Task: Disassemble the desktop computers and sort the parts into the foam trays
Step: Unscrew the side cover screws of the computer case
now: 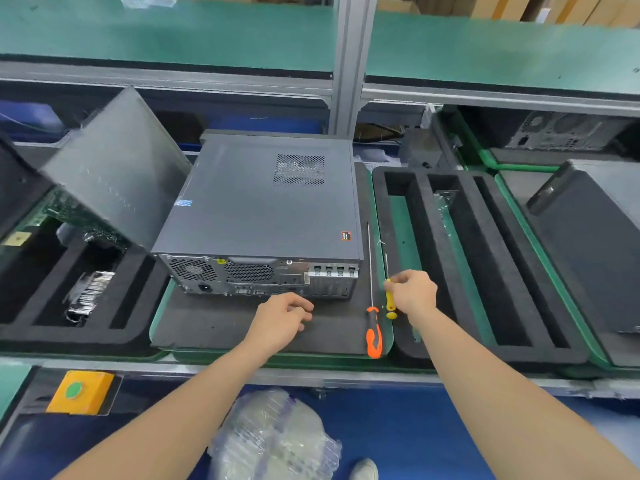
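Observation:
A grey desktop computer (256,209) lies on its side on a dark foam mat (221,327), rear ports facing me. My right hand (414,294) grips the yellow-handled screwdriver (390,303) just right of the case's rear corner. A long orange-handled screwdriver (373,327) lies on the mat beside it. My left hand (284,315) hovers over the mat in front of the rear panel, fingers loosely curled, holding nothing.
A black foam tray (485,258) with long slots sits to the right, another foam tray (69,299) holding parts to the left, with a grey side panel (117,168) leaning over it. More cases stand at far right (588,237). A yellow button box (81,391) sits below.

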A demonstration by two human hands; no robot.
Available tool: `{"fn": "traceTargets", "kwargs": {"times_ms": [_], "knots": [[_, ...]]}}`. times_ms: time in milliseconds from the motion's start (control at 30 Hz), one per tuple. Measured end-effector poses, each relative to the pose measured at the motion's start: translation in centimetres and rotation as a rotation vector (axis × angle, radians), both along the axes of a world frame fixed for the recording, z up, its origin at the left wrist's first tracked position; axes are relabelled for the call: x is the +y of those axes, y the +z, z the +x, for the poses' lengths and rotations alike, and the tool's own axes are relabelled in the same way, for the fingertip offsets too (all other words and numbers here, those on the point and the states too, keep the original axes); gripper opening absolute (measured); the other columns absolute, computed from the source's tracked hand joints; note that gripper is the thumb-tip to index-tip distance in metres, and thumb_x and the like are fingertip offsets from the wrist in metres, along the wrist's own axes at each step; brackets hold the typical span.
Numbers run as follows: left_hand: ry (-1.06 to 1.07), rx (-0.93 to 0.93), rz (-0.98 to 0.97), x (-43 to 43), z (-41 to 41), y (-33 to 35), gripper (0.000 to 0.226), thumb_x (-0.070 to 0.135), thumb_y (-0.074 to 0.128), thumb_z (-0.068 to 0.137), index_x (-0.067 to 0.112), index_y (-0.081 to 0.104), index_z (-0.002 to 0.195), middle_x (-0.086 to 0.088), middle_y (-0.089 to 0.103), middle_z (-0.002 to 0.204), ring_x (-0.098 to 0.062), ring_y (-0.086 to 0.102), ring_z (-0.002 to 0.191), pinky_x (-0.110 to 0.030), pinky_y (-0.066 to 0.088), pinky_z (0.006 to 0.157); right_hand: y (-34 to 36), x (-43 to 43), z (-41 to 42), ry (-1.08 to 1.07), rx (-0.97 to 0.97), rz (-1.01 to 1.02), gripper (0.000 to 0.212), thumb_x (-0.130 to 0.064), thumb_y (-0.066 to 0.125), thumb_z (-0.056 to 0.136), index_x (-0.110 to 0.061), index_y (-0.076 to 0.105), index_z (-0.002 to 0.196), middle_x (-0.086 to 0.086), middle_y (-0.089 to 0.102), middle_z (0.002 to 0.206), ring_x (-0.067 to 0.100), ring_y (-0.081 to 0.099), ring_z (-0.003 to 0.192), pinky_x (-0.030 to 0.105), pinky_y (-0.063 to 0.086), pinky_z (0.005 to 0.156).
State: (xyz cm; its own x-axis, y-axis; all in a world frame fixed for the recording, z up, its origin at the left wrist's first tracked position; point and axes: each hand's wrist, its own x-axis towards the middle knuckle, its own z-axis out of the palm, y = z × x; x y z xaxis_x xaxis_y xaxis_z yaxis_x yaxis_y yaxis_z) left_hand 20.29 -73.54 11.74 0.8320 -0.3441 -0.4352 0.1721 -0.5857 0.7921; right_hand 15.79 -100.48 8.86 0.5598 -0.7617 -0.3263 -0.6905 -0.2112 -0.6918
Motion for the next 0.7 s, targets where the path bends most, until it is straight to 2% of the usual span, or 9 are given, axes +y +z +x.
{"fn": "traceTargets", "kwargs": {"times_ms": [67, 200, 333, 400, 467, 533, 567, 633, 700], "knots": [[-0.009, 0.017, 0.004, -0.2, -0.2, -0.2, 0.031, 0.011, 0.049, 0.098, 0.027, 0.075, 0.098, 0.009, 0.078, 0.089, -0.012, 0.074, 0.080, -0.034, 0.061, 0.084, -0.9, 0.3, -0.7, 0.029, 0.024, 0.012, 0.019, -0.024, 0.081, 0.087, -0.015, 0.076, 0.103, -0.004, 0.066, 0.083, 0.006, 0.059, 0.069, 0.025, 0.049, 0.064], [-0.018, 0.039, 0.008, -0.8, -0.4, -0.6, 0.032, 0.011, 0.048, 0.098, 0.028, 0.075, 0.097, 0.009, 0.078, 0.088, -0.011, 0.074, 0.080, -0.037, 0.061, 0.087, -1.6, 0.2, -1.4, 0.024, -0.032, 0.045, 0.022, -0.028, 0.082, 0.088, -0.017, 0.076, 0.106, -0.004, 0.071, 0.091, 0.012, 0.065, 0.082, 0.027, 0.053, 0.074], [-0.007, 0.018, 0.011, -1.0, -0.3, -0.4, 0.033, 0.010, 0.048, 0.097, 0.028, 0.075, 0.096, 0.009, 0.078, 0.086, -0.011, 0.074, 0.079, -0.039, 0.061, 0.089, -1.2, -0.2, -1.6, 0.044, -0.036, 0.057, 0.020, -0.027, 0.081, 0.088, -0.018, 0.075, 0.105, -0.008, 0.070, 0.089, 0.004, 0.061, 0.079, 0.019, 0.044, 0.063], [-0.014, -0.027, 0.018, -0.9, -0.4, 0.2, 0.029, 0.012, 0.053, 0.096, 0.031, 0.075, 0.095, 0.010, 0.078, 0.085, -0.008, 0.073, 0.078, -0.037, 0.060, 0.088, -0.6, -0.1, -1.5, 0.048, -0.045, 0.038, 0.019, -0.026, 0.079, 0.089, -0.017, 0.074, 0.105, -0.011, 0.066, 0.086, 0.004, 0.060, 0.079, 0.021, 0.044, 0.067], [-0.066, -0.182, 0.069, -0.6, -0.3, 1.3, 0.024, 0.016, 0.060, 0.094, 0.036, 0.074, 0.092, 0.012, 0.075, 0.085, -0.003, 0.070, 0.079, -0.032, 0.059, 0.086, 0.6, 0.5, -1.3, 0.063, -0.078, -0.066, 0.014, -0.026, 0.074, 0.092, -0.018, 0.073, 0.103, -0.010, 0.066, 0.087, 0.011, 0.062, 0.084, 0.025, 0.044, 0.073], [-0.124, -0.402, 0.084, 0.2, 0.1, 3.0, 0.021, 0.019, 0.062, 0.091, 0.036, 0.075, 0.088, 0.018, 0.073, 0.081, -0.001, 0.067, 0.075, -0.028, 0.058, 0.077, 2.2, 1.9, -1.0, 0.101, -0.124, -0.179, 0.009, -0.028, 0.066, 0.092, -0.020, 0.069, 0.089, -0.011, 0.065, 0.079, 0.013, 0.062, 0.080, 0.027, 0.043, 0.062], [-0.136, -0.512, 0.070, 0.8, 0.3, 4.2, 0.021, 0.020, 0.061, 0.089, 0.035, 0.075, 0.085, 0.019, 0.071, 0.076, -0.001, 0.066, 0.072, -0.027, 0.057, 0.071, 3.0, 2.8, -0.9, 0.138, -0.136, -0.213, 0.015, -0.029, 0.063, 0.090, -0.020, 0.065, 0.077, -0.010, 0.063, 0.070, 0.013, 0.060, 0.071, 0.026, 0.041, 0.057], [-0.114, -0.727, 0.054, 1.9, 1.6, 6.4, 0.018, 0.024, 0.059, 0.083, 0.034, 0.074, 0.080, 0.021, 0.065, 0.065, -0.001, 0.061, 0.064, -0.024, 0.052, 0.062, 4.4, 5.2, -0.4, 0.222, -0.122, -0.194, 0.029, -0.029, 0.056, 0.083, -0.016, 0.049, 0.057, -0.007, 0.051, 0.051, 0.019, 0.047, 0.052, 0.026, 0.035, 0.051], [-0.044, -0.893, 0.098, 2.9, 3.8, 8.2, 0.018, 0.027, 0.057, 0.080, 0.035, 0.072, 0.081, 0.025, 0.058, 0.062, 0.000, 0.056, 0.065, -0.023, 0.043, 0.059, 6.3, 7.0, 0.2, 0.218, -0.063, -0.059, 0.031, -0.025, 0.053, 0.082, -0.013, 0.049, 0.053, -0.005, 0.048, 0.044, 0.020, 0.042, 0.046, 0.024, 0.031, 0.049]]}}
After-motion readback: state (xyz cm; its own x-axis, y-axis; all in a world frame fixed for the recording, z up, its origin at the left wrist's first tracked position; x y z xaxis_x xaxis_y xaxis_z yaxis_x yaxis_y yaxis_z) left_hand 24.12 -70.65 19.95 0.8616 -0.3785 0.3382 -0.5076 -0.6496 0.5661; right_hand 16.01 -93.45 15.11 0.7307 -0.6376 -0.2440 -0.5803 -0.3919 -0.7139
